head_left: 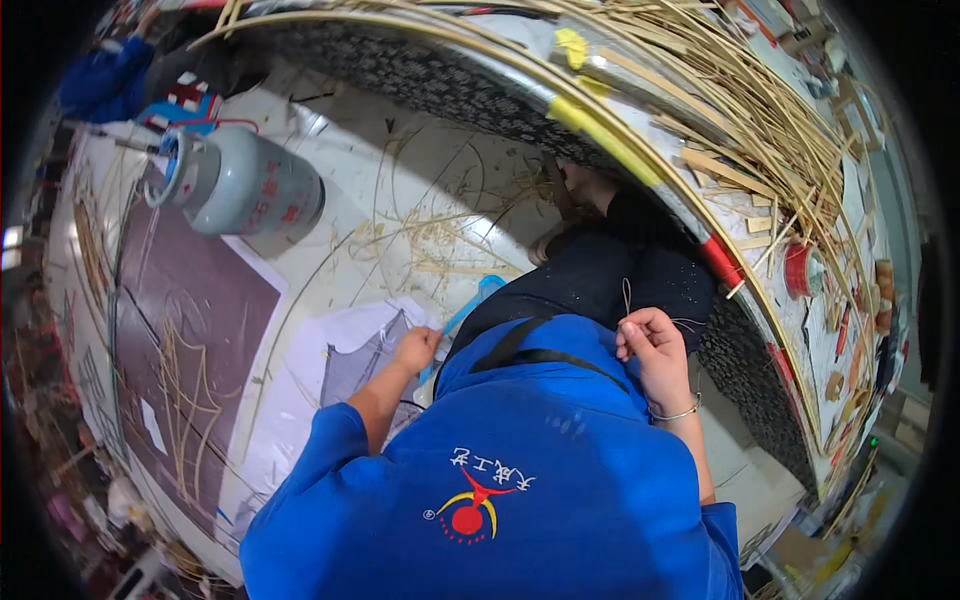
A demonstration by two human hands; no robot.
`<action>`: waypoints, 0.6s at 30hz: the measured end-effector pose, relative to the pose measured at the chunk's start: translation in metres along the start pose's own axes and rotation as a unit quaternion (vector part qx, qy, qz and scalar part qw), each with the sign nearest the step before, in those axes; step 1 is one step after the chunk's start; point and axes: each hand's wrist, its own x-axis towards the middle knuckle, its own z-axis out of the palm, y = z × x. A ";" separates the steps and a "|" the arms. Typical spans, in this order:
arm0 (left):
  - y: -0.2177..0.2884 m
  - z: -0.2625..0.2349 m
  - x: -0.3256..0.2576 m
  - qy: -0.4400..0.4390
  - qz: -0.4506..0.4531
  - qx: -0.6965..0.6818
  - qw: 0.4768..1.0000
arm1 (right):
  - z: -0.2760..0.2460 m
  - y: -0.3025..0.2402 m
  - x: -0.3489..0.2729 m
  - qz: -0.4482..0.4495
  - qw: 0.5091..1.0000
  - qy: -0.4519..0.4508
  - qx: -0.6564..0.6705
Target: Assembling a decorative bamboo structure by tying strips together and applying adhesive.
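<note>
In front of my lap my right hand (652,345) is closed in a pinch on a thin pale strand (627,294). The strand makes a narrow loop above the fingertips, and loose ends show beside the hand. Whether it is wire, thread or split cane I cannot tell. A bracelet (678,411) circles that wrist. Off to the left, my left hand (417,350) has its fingers curled together, close to a bright blue bar (482,297) by my thigh. Anything inside those fingers is too small to make out. White and grey sheeting (350,350) lies beyond this hand.
A curved workbench (640,170) wraps around the far and right sides, loaded with thin wooden strips (740,110) and a red spool (800,270). A grey gas cylinder (255,185) stands at the left. Shavings (455,235) and long strips (180,390) litter the floor area.
</note>
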 end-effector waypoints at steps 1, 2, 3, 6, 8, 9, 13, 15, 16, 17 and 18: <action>-0.006 0.015 -0.009 0.001 0.001 -0.010 1.000 | 0.005 0.002 -0.003 -0.001 1.000 -0.001 -0.010; -0.009 0.029 -0.015 -0.023 0.013 -0.042 0.999 | 0.010 0.003 -0.006 -0.009 1.000 0.000 -0.018; -0.012 0.042 -0.017 -0.047 0.028 -0.074 0.996 | 0.014 0.004 -0.009 -0.020 0.999 0.003 -0.026; -0.081 0.092 0.008 -0.110 0.017 -0.280 0.954 | 0.039 0.001 -0.008 -0.038 0.996 -0.063 -0.057; -0.075 0.094 0.026 -0.170 0.015 -0.276 0.946 | 0.036 0.003 -0.007 -0.039 0.996 -0.049 -0.064; -0.064 0.092 0.042 -0.166 0.008 -0.283 0.945 | 0.037 0.003 -0.004 -0.042 0.997 -0.043 -0.056; -0.036 0.103 0.072 -0.167 -0.013 -0.302 0.938 | 0.031 -0.017 0.013 -0.079 0.995 0.035 -0.054; -0.043 0.094 0.082 -0.175 -0.021 -0.306 0.936 | 0.026 -0.026 0.026 -0.097 0.991 0.074 -0.045; -0.043 0.088 0.090 -0.180 -0.021 -0.305 0.935 | 0.020 -0.029 0.035 -0.101 0.990 0.091 -0.041; -0.054 0.088 0.086 -0.183 -0.020 -0.305 0.934 | 0.016 -0.031 0.046 -0.101 0.989 0.103 -0.039; -0.028 0.090 0.106 -0.186 -0.018 -0.309 0.933 | 0.012 -0.032 0.058 -0.108 0.987 0.106 -0.050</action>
